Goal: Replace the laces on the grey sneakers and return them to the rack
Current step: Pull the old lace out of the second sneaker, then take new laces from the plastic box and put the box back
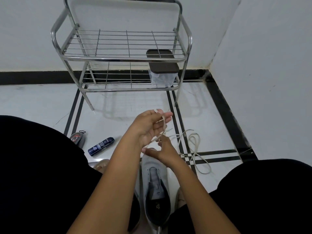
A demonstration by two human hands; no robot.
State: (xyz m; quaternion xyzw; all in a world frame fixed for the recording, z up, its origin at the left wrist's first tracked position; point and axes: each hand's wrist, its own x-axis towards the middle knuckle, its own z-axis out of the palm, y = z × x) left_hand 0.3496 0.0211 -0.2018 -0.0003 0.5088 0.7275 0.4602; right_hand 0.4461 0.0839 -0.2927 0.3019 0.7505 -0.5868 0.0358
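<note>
A grey sneaker (154, 181) with bare eyelets lies on the floor between my knees, toe pointing away from me. A second sneaker (137, 198) beside it is mostly hidden under my left forearm. My left hand (150, 127) is raised above the toe with palm up and fingers fairly straight, and a whitish lace (162, 128) is looped over the fingers. My right hand (163, 150) sits just below it over the toe and pinches the same lace. The lace trails off in loose coils (194, 146) on the floor to the right. The steel rack (123, 57) stands ahead against the wall.
A clear box with a brown lid (162, 66) sits on the rack's lower shelf at the right. A dark blue tube (101, 146) and a black shoe-polish sponge (78, 137) lie on the floor at the left. A wall closes the right side.
</note>
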